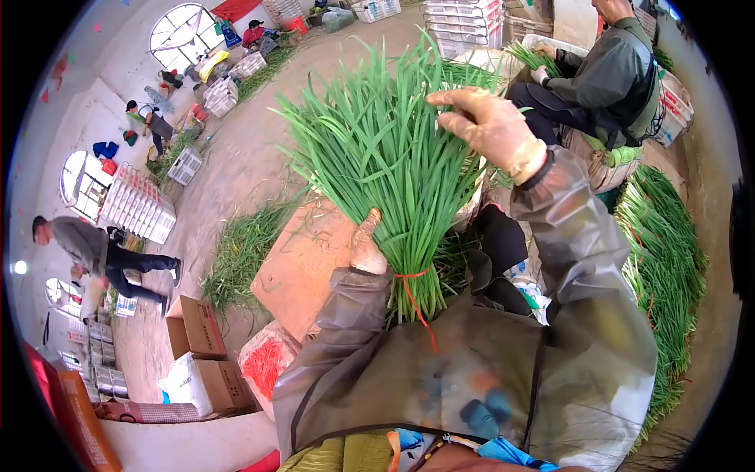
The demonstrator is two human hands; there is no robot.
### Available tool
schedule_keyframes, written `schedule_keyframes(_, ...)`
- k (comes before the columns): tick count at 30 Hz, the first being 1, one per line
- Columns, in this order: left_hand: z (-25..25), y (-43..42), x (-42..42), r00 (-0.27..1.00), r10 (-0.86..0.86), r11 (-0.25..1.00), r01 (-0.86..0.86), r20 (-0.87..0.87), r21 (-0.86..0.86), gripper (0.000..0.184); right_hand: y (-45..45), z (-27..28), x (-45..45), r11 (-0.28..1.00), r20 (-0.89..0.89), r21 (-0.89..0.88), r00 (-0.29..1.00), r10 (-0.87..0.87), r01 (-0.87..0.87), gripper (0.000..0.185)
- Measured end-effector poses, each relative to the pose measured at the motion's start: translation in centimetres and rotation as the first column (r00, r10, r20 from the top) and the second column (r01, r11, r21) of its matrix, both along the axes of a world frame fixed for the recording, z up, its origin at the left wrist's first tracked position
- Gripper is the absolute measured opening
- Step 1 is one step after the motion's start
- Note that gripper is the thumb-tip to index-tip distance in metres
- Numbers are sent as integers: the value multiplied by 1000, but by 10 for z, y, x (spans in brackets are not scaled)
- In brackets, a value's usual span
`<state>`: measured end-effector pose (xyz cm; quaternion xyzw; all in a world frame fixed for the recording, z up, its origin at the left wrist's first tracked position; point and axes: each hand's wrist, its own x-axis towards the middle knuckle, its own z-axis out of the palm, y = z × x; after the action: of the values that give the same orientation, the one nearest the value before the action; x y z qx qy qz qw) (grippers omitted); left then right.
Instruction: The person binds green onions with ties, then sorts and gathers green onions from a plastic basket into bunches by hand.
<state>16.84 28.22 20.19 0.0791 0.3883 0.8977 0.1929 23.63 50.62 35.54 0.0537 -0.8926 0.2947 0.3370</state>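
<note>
The green bunch (pixel 409 181) lies between the two hands, its long axis running away from the person's body, stems near, leaves far and fanned wide, with a slight lean to the left.

The left hand (pixel 368 250) is on the bunch's left flank, low on the stems; its thumb presses along the near side, pointing up toward the leaves. Its other fingers are hidden behind the stems, but the grip looks clamped on the bunch, and this hand appears to bear the weight.

The red tie (pixel 413 274) sits below and right of the left thumb, around the stems and across their axis, its loose end hanging toward the body. The left fingers are thus much nearer the tie than the right ones.

The gloved right hand (pixel 495 134) is raised at the upper right of the leaves. Its fingers are bent and apart, with nothing visible between them, and they point left, across the bunch's axis. The leaves lie just left of and below these fingers; whether they touch, I cannot tell. From here the tie is well down the length of the bunch.

Left of the left fingers is a board (pixel 295 259); beyond the right arm, to the right, lies a heap of greens (pixel 664 275).
</note>
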Motion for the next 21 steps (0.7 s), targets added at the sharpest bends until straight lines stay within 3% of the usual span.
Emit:
schedule_keyframes(1, -3, -1, -1, 1000, 1, 1000, -1, -1, 1, 41, -2, 2, -3, 1000, 86, 10, 996, -22, 21, 28)
schedule_keyframes(3, -8, -3, -3, 999, -36, 999, 36, 23, -8, 39, -2, -2, -10, 1000, 51, 27, 999, 6, -8, 30)
schedule_keyframes(6, -11, -5, -2, 998, -61, 998, 61, 25, -5, 38, -4, -8, -13, 996, 212, -79, 976, 56, -41, 28)
schedule_keyframes(9, -8, -4, 2, 996, -88, 996, 88, -6, -12, 39, -1, -18, -16, 984, 151, -176, 988, 15, 12, 25)
schedule_keyframes(10, -6, -4, 4, 995, -95, 995, 95, -10, -15, 39, 1, -18, -15, 983, 118, -51, 979, -167, 174, 24)
schedule_keyframes(14, 1, -4, 14, 991, -131, 990, 132, -22, 47, 42, 11, -8, -13, 971, 222, 60, 946, -237, 229, 25)
schedule_keyframes(17, 3, -4, 16, 987, -159, 986, 160, -18, 56, 44, 22, 3, -23, 939, -17, -1, 938, -345, 345, 25)
schedule_keyframes(19, 1, -4, 16, 989, -147, 989, 146, 35, 38, 44, 42, 14, -35, 904, -162, 228, 929, -332, 363, 19)
schedule_keyframes(21, 0, -5, 16, 989, -147, 989, 146, 28, 31, 43, 57, 22, -51, 879, -209, 314, 929, -305, 359, 22)
